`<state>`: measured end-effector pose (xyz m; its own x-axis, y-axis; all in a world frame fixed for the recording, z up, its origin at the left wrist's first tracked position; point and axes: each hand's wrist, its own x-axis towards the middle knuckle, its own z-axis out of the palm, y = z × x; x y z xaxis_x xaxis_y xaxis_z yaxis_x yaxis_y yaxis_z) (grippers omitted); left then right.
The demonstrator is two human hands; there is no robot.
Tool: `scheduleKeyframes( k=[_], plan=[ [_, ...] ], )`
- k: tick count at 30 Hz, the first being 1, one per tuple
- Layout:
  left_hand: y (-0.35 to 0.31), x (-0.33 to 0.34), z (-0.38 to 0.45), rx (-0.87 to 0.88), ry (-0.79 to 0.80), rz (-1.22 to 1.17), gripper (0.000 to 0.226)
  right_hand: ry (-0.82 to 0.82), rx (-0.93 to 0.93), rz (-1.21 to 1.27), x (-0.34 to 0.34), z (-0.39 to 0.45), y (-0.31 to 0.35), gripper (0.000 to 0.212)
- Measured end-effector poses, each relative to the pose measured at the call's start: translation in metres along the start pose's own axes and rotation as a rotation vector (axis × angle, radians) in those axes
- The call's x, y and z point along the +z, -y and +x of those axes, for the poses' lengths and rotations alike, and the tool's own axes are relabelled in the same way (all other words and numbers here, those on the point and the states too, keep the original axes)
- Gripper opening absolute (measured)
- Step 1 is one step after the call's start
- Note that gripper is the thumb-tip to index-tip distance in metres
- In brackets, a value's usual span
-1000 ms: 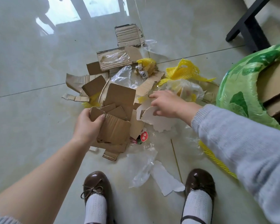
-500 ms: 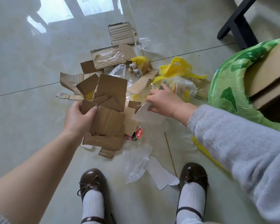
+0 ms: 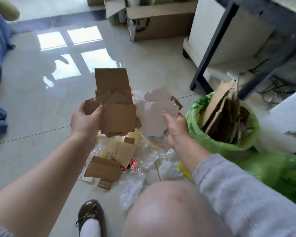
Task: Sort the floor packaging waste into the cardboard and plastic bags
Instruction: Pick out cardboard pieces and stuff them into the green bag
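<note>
Cardboard stack (image 3: 115, 106) pinched at its near-left corner in left hand (image 3: 84, 119), fingers closed over several loose brown pieces. Pale torn sheet (image 3: 155, 113) gripped by right hand (image 3: 175, 129) at its lower edge. Both aloft, beside green bag (image 3: 195, 132) holding cardboard. Light, stiff, prone to fanning apart; best clamped across overlapping edges.

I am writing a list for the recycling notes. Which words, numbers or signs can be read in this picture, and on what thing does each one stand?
None can be read with certainty.
Red round sticker on the clear plastic wrap on the floor: white characters, too blurred to read.
Dark printed mark on the big cardboard box at the back: a curved logo shape, no legible letters.
Cardboard pieces in both hands: no print visible.
</note>
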<state>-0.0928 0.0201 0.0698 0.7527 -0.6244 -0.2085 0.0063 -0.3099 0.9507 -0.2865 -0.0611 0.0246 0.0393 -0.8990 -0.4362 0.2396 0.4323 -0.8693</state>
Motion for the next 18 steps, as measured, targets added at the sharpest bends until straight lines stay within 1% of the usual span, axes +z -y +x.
scheduleKeyframes(
  k=[1,3,5,6,7,8,9,13,16,18],
  plan=[
    [-0.009,0.006,-0.005,-0.012,0.008,-0.027,0.034,-0.008,-0.010,0.051,-0.005,-0.008,0.011,0.013],
    [-0.027,0.024,-0.018,-0.026,0.055,-0.128,0.032,-0.042,-0.027,0.141,-0.016,-0.022,0.033,0.013],
    [-0.043,0.045,-0.032,-0.011,0.112,-0.214,0.034,-0.090,-0.045,0.216,-0.030,-0.034,0.054,0.016],
    [-0.050,0.056,-0.040,-0.004,0.141,-0.227,0.034,-0.115,-0.056,0.231,-0.037,-0.038,0.063,0.014],
    [-0.056,0.068,-0.047,0.006,0.161,-0.246,0.028,-0.129,-0.063,0.245,-0.044,-0.042,0.073,0.011],
    [-0.063,0.080,-0.054,0.013,0.179,-0.262,0.018,-0.137,-0.068,0.262,-0.051,-0.045,0.083,0.009],
    [-0.068,0.092,-0.063,0.024,0.193,-0.285,0.010,-0.143,-0.068,0.276,-0.057,-0.048,0.092,0.010],
    [-0.077,0.138,-0.079,0.078,0.170,-0.258,0.011,-0.206,-0.088,0.286,-0.076,-0.040,0.113,0.017],
    [-0.073,0.165,-0.077,0.136,0.147,-0.172,0.013,-0.257,-0.106,0.257,-0.084,-0.022,0.114,0.022],
    [-0.068,0.183,-0.070,0.164,0.133,-0.129,0.014,-0.322,-0.115,0.205,-0.091,-0.007,0.111,0.024]
  ],
)
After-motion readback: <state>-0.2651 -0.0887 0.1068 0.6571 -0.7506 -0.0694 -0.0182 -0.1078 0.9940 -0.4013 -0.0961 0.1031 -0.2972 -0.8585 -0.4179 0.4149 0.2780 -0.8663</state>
